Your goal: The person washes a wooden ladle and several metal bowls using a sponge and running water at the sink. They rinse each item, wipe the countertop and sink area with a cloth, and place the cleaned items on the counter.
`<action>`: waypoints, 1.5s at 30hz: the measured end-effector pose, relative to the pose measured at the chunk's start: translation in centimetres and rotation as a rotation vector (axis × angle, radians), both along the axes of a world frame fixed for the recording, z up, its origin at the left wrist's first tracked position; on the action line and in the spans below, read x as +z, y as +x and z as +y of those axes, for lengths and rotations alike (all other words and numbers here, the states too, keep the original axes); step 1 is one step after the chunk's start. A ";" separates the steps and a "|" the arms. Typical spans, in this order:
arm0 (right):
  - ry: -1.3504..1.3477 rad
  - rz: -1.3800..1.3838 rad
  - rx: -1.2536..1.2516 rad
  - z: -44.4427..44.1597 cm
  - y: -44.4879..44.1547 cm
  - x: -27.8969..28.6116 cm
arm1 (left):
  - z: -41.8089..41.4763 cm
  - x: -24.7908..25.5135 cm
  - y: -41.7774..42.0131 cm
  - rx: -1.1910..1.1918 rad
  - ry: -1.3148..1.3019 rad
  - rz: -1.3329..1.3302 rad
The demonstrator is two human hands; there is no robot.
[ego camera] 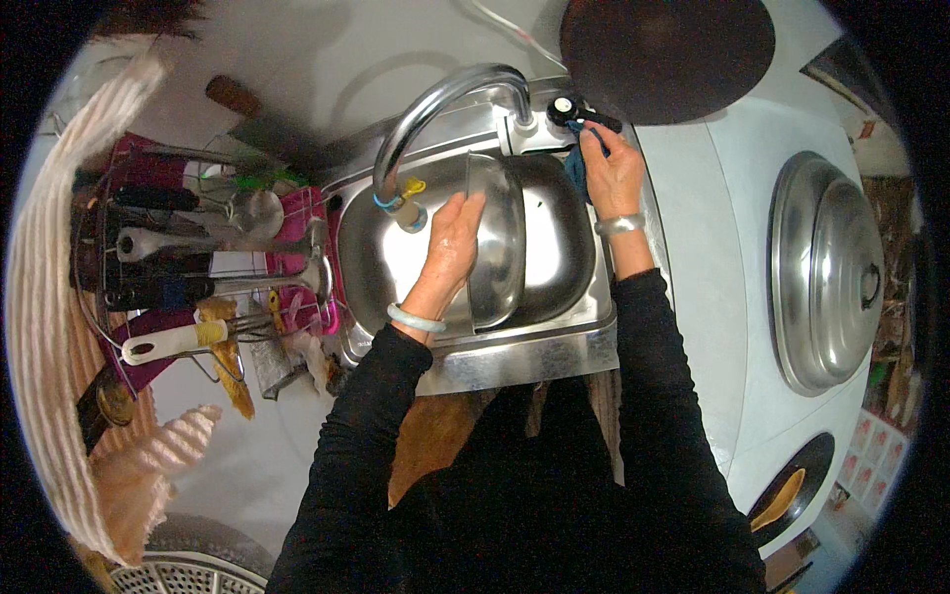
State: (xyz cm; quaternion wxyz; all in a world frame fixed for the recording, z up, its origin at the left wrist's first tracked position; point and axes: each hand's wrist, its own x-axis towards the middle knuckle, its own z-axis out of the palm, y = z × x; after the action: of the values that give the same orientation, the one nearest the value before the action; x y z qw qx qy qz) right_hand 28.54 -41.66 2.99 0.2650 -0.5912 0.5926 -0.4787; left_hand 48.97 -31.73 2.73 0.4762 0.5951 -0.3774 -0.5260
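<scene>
My left hand (453,241) grips the rim of a stainless steel basin (502,256), which is tipped on its side over the sink (571,286). The fingers on the basin's far side are hidden. In my right hand (614,174) is a dark blue cloth (577,172), pinched between thumb and fingers. That hand is at the black tap lever (603,120); whether the fingers press on it is not plain. The curved chrome spout (434,111) reaches over the sink's left half, and a yellow tie (413,187) hangs at its nozzle.
Left of the sink, a wire rack (200,364) holds ladles, a whisk (178,341) and other utensils. A ribbed towel (44,319) hangs at far left. A round dark board (668,56) stands behind the tap. Rightward are a domed metal lid (827,275) and a black pan (809,460).
</scene>
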 end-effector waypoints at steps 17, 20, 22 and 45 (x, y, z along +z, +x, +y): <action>0.822 0.245 0.475 5.4 4.5 -4.7 | 7.9 -1.8 2.9 -0.618 -0.281 -0.946; 0.966 0.104 0.532 6.4 4.0 -13.6 | 8.9 -3.1 2.4 -0.675 -0.301 -1.020; 0.909 0.113 0.474 7.8 5.0 -13.6 | 9.2 -2.3 2.7 -0.745 -0.115 -0.902; 0.568 0.396 0.201 1.5 14.8 -15.0 | 11.7 -3.9 7.8 0.401 0.511 0.207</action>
State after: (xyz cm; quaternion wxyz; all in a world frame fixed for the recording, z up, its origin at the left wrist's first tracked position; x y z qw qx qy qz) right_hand 43.37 -40.12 -12.04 0.3446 -0.6304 0.6808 -0.1427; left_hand 56.81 -20.08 -1.13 0.4413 0.7010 -0.0584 -0.5572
